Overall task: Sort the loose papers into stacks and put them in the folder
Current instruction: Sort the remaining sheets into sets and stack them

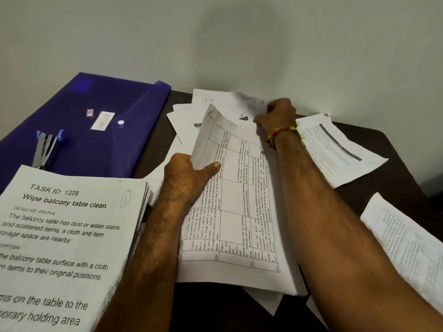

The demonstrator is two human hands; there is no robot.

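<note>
Loose white papers (189, 121) lie scattered over a dark table (395, 149). My left hand (184, 180) grips the left edge of a sheet printed with a table (239, 207), curling its far corner upward. My right hand (278, 116), with a beaded thread at the wrist, is curled on the papers at the back by the wall. A blue folder (100, 144) lies closed at the left. A thick stack headed "TASK ID: 1228" (64, 236) sits at the near left.
A pen and a stapler-like tool (46, 149) rest on the folder, beside a small white label. More printed sheets lie at the right (335, 149) and at the near right edge (407, 248). A pale wall runs close behind the table.
</note>
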